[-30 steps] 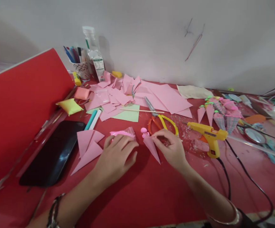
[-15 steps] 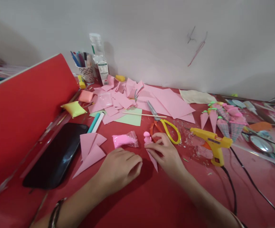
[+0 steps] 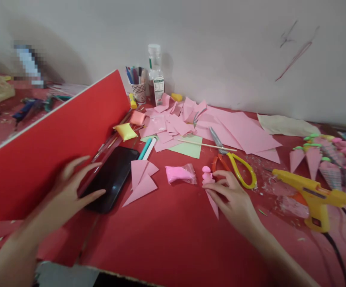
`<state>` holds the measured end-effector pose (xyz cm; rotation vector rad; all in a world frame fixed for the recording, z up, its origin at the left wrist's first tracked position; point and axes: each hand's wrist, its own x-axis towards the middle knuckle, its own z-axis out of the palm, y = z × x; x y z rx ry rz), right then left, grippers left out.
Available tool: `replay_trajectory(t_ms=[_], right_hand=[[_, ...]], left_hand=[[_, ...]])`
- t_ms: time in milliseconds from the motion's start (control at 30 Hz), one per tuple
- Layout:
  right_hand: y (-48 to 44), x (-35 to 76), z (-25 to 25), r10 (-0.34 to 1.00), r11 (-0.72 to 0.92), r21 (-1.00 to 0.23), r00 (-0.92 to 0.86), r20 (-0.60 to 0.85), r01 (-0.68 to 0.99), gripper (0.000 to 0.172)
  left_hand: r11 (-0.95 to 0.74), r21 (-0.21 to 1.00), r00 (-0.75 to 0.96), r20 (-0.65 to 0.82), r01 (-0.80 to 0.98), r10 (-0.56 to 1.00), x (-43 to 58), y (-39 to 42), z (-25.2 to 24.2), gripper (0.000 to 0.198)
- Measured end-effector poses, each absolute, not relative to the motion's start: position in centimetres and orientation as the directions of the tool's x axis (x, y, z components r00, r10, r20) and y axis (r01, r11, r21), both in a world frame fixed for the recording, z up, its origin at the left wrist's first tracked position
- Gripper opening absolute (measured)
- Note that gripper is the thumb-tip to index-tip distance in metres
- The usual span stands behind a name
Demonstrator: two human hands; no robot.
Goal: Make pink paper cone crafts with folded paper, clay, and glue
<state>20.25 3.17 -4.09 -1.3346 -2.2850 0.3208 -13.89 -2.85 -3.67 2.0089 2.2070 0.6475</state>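
My left hand (image 3: 75, 183), fingers spread, reaches over the near left part of a black phone (image 3: 116, 171) beside the red board (image 3: 80, 131). Whether it touches the phone I cannot tell. At the centre right, my right hand (image 3: 229, 191) pinches a small pink paper cone (image 3: 212, 202) lying on the red table. Pink clay (image 3: 207, 174) with a rounded lump sits at the cone's wide end. To its left lie a packet of pink clay (image 3: 180, 174) and folded pink paper pieces (image 3: 143, 185).
Scissors (image 3: 237, 163) lie beyond my right hand, with a yellow glue gun (image 3: 310, 195) and finished paper cones (image 3: 331, 167) farther right. Pink paper sheets (image 3: 241, 131), a bottle (image 3: 157, 79) and a pen cup (image 3: 138, 91) stand or lie toward the wall.
My left hand has moved left from beside the clay packet to the phone, its fingers opening out. My right hand keeps the cone. The view has turned left.
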Motion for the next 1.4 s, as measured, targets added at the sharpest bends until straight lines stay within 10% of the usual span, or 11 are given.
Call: replay_trajectory(t_ms=[367, 1033, 1200, 1400], right_hand=[[3.1, 20.3, -4.0, 0.876, 0.482, -0.45, -0.422, 0.234, 0.752, 0.022], [3.0, 20.2, -3.9, 0.88, 0.474, -0.469, -0.423, 0.217, 0.745, 0.02], [3.0, 20.1, -3.6, 0.893, 0.445, -0.508, -0.41, 0.187, 0.737, 0.02], [3.0, 19.9, -3.8, 0.896, 0.433, -0.574, -0.402, 0.19, 0.695, 0.02]], left_hand=[[0.224, 0.547, -0.203, -0.1, 0.807, 0.974, -14.4, -3.7, -4.6, 0.051], [0.245, 0.44, -0.283, 0.022, 0.864, 0.959, -14.0, -3.5, -4.1, 0.034], [-0.062, 0.387, -0.031, 0.227, 0.92, 0.973, -9.3, -2.3, -2.2, 0.03], [-0.234, 0.637, 0.311, -0.01, 0.735, 0.95, 0.3, -0.3, -0.9, 0.021]])
